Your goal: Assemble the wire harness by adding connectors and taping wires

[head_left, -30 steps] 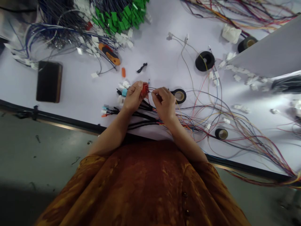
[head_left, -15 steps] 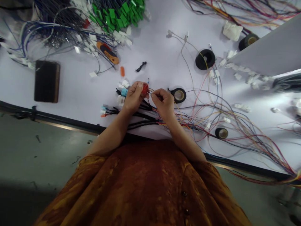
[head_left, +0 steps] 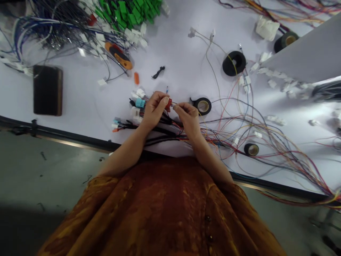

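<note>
Between the thumb and fingers of my left hand [head_left: 156, 110] is a red connector [head_left: 168, 104], partly covered by the fingertips. My right hand [head_left: 188, 115] pinches a thin wire [head_left: 174, 105] close to the connector's right side; whether the wire's tip is inside the connector is too small to tell. Under and beside my left hand lie a light-blue connector [head_left: 140, 103] and a white connector [head_left: 135, 112] on the harness. Black-wrapped wire bundles [head_left: 162, 131] pass beneath both wrists. A roll of black tape [head_left: 203, 106] rests just right of my right hand.
Green connectors [head_left: 130, 14] on dark wires crowd the upper left, near an orange-and-black cutter [head_left: 118, 56]. A dark phone [head_left: 48, 90] lies at left. Loose coloured wires [head_left: 266, 131] spread rightward, with more tape rolls [head_left: 234, 63] among them. A grey panel [head_left: 306, 53] rises at right.
The red connector has turned slightly and sits a little further right, with my left thumb now covering more of it. My right hand stays pinched beside it. The camera view has shifted slightly.
</note>
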The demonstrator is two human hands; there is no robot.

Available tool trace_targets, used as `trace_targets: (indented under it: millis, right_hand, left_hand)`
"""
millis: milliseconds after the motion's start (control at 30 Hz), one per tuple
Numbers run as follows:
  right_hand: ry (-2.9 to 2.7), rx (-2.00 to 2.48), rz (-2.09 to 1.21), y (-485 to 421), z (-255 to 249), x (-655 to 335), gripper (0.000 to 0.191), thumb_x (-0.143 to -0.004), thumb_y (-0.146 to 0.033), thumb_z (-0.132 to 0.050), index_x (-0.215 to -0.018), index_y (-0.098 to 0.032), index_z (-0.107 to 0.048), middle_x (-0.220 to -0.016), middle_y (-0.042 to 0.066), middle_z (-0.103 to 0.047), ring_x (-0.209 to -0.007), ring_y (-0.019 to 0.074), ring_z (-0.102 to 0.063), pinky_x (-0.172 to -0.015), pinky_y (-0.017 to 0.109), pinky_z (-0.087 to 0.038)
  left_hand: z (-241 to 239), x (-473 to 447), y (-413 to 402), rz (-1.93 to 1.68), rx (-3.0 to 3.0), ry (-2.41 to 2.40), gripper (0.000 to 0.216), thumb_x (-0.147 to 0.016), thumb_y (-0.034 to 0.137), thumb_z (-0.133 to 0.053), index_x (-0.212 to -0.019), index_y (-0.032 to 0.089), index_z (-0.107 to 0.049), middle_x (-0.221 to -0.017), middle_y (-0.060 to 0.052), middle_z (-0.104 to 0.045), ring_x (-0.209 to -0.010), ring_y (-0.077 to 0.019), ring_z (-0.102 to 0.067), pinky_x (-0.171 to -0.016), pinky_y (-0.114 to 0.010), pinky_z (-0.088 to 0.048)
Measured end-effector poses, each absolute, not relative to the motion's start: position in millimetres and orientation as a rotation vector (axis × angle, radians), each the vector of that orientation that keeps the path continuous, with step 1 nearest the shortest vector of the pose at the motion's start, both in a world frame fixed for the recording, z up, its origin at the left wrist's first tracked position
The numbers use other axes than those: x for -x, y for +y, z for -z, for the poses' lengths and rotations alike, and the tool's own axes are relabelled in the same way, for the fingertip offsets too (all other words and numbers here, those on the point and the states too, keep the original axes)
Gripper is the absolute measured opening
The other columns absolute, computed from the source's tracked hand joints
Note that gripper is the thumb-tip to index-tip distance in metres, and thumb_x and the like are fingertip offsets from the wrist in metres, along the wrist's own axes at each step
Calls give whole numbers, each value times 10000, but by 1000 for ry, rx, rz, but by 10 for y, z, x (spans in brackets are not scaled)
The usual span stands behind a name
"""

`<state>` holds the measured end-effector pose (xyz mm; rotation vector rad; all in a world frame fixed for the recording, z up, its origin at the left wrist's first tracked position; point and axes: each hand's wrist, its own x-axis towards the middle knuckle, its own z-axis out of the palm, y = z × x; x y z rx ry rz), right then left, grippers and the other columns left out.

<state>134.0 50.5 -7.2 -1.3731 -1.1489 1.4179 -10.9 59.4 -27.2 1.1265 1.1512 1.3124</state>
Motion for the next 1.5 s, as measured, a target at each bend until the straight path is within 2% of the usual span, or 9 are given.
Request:
trace_targets:
  millis: [100,367,867,1133,1333,1500]
  right_hand:
    - [-1142,1367,-1391,482,111,-1335,199,-830,-339,-666,-727,-178,-612,-621,-42,-453,-595,76,-377,-547,235,-310]
    - [-1153,1274,-1298,456,138,-1311,181,-842,-360,-666,-772,-193,-650,-729,-11,-595,-684,97,-497,-642,248,-434]
    - [-1122,1260,-1285,458,145,-1319,137,-839,-283,-665,-742,-186,-667,-692,-24,-585,-648,86,-471,-609,243,-409]
    - [-1073,1310,-1318,467,135,-1340,143,-865,-301,-656,-769,-196,-644,-691,-33,-552,-652,84,-464,-636,246,-429]
    - [-1111,1360,-1339,438,131,-1301,215,-862,-362,-654,-727,-197,-624,-655,-29,-524,-616,90,-416,-554,247,-359]
    - [-1231,1296,-1307,437,164,-1319,208,-889,-368,-618,-771,-202,-579,-659,-47,-494,-609,82,-389,-564,244,-350]
  left_hand:
    - [245,110,579,-1266,-1169,1159,401,-883,629,-643,-930,231,-636,-691,12,-599,-573,-108,-572,-602,-269,-511]
    - [369,144,618,-1245,-1036,1127,452,-879,677,-608,-897,226,-615,-701,6,-616,-533,-97,-578,-511,-229,-478]
    - [363,140,606,-1251,-1165,1163,393,-923,625,-584,-895,233,-572,-705,12,-578,-554,-102,-565,-549,-252,-500]
    - [298,93,579,-1276,-1184,1187,371,-911,612,-610,-905,242,-582,-733,5,-600,-584,-114,-573,-591,-276,-507]
    - [233,61,550,-1255,-1214,1203,344,-900,586,-642,-886,244,-605,-719,-7,-607,-620,-133,-576,-610,-295,-508]
    - [267,122,554,-1249,-1202,1187,317,-912,571,-639,-886,255,-630,-699,2,-609,-591,-124,-554,-589,-289,-496]
